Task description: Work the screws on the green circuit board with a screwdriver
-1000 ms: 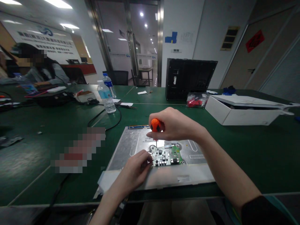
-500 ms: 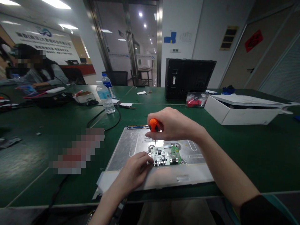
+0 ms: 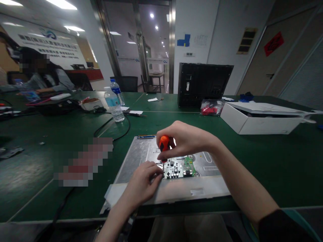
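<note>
My right hand [image 3: 185, 137] grips an orange and black screwdriver [image 3: 164, 144], held upright with its shaft pointing down. Its tip is at the lower left corner of a green circuit board [image 3: 178, 166]. That board lies on a silver metal panel [image 3: 136, 154], which is flat on the table. At the same corner, the fingertips of my left hand [image 3: 146, 181] are drawn together beside the screwdriver tip. Whatever they pinch, if anything, is too small to make out. A pale strip [image 3: 181, 190] runs along the panel's near edge, partly under my left hand.
Beyond the panel stand a water bottle [image 3: 114, 106] and a black monitor [image 3: 204, 84]. To the right is a white box [image 3: 262, 119]. A black cable [image 3: 126, 129] curls on the green table [image 3: 83, 131]. A person [image 3: 47, 74] sits at the far left.
My right hand has brought the screwdriver down and toward me, from the board's upper left corner to its lower left corner. My left hand has shifted only slightly.
</note>
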`<act>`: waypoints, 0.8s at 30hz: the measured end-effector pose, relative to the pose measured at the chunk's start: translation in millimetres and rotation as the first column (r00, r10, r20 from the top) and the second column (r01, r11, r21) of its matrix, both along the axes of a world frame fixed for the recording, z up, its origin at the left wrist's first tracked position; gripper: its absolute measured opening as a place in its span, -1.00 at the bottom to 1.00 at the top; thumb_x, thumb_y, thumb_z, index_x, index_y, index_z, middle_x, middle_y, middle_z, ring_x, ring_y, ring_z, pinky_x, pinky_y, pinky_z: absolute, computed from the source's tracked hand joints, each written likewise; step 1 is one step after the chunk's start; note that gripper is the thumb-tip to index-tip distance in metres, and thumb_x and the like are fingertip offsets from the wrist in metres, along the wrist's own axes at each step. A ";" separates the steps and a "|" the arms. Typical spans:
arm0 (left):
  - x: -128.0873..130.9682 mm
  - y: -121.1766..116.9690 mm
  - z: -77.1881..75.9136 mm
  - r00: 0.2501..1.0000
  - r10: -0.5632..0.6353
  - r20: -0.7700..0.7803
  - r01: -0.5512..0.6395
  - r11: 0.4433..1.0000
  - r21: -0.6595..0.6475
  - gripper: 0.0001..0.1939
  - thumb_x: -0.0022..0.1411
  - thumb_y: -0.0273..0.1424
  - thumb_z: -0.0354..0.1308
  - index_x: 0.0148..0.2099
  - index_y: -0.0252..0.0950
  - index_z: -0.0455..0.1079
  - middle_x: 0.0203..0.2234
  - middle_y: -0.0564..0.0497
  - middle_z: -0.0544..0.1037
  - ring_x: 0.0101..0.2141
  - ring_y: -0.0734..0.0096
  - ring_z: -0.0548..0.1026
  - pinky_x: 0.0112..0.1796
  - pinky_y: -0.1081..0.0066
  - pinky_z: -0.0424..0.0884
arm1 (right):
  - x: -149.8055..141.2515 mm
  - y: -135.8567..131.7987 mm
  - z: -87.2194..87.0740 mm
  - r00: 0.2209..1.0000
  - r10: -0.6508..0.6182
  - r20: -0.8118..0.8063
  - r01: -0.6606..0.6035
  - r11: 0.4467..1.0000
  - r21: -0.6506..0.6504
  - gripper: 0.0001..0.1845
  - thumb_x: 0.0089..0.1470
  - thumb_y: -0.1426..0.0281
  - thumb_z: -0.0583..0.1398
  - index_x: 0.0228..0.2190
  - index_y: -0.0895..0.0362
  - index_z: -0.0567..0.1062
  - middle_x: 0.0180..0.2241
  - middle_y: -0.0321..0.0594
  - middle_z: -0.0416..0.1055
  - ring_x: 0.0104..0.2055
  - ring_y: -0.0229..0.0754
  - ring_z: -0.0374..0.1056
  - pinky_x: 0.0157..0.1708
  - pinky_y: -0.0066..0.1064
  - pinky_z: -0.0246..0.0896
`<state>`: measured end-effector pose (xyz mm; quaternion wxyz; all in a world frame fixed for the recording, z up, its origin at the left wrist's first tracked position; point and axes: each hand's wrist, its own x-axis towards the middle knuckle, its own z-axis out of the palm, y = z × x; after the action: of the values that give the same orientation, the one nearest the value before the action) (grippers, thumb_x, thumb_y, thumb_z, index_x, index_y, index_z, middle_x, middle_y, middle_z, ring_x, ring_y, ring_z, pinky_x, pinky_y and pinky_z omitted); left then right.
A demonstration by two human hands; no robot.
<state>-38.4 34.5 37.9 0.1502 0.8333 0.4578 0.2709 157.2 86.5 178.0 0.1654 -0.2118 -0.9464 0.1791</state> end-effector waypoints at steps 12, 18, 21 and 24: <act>-1.0 3.7 2.8 1.000 -0.014 -0.001 0.014 0.996 -0.087 -0.86 0.18 -0.44 0.09 -0.35 -0.23 0.48 -0.43 0.01 0.54 -0.31 0.29 0.45 -0.23 0.32 0.29 | -2.2 3.8 -5.2 0.999 0.006 0.044 -0.008 0.999 0.045 -0.78 -0.04 0.31 0.33 -0.45 0.18 0.44 -0.54 -0.41 0.34 -0.53 -0.41 0.17 -0.54 -0.52 -0.01; -0.7 4.1 4.0 1.000 -0.009 -0.016 0.007 0.994 -0.108 -0.87 0.17 -0.44 0.10 -0.38 -0.25 0.47 -0.45 0.02 0.53 -0.33 0.29 0.43 -0.22 0.31 0.26 | -4.0 5.0 -7.5 0.999 0.009 0.053 -0.012 0.998 0.059 -0.79 -0.04 0.30 0.32 -0.43 0.17 0.45 -0.52 -0.40 0.36 -0.51 -0.40 0.18 -0.52 -0.51 -0.03; -0.4 4.3 3.3 1.000 -0.004 -0.008 0.003 0.993 -0.119 -0.88 0.15 -0.44 0.11 -0.39 -0.25 0.45 -0.46 0.04 0.52 -0.34 0.31 0.42 -0.21 0.32 0.25 | -4.3 5.0 -7.7 0.997 0.024 0.069 -0.027 0.999 0.043 -0.79 -0.03 0.29 0.32 -0.42 0.17 0.45 -0.50 -0.37 0.38 -0.50 -0.39 0.18 -0.52 -0.51 -0.04; 0.0 3.8 3.4 1.000 0.002 -0.014 -0.004 0.990 -0.138 -0.89 0.15 -0.43 0.11 -0.39 -0.24 0.45 -0.45 0.05 0.53 -0.34 0.30 0.41 -0.20 0.31 0.24 | -4.5 4.7 -7.1 0.995 0.032 0.094 -0.036 0.999 0.035 -0.78 -0.02 0.27 0.31 -0.41 0.17 0.45 -0.49 -0.36 0.39 -0.50 -0.38 0.18 -0.51 -0.50 -0.05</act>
<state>-38.4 38.3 41.3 0.2037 0.8222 0.4777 0.2330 152.7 91.3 170.9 0.1217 -0.2006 -0.9597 0.1544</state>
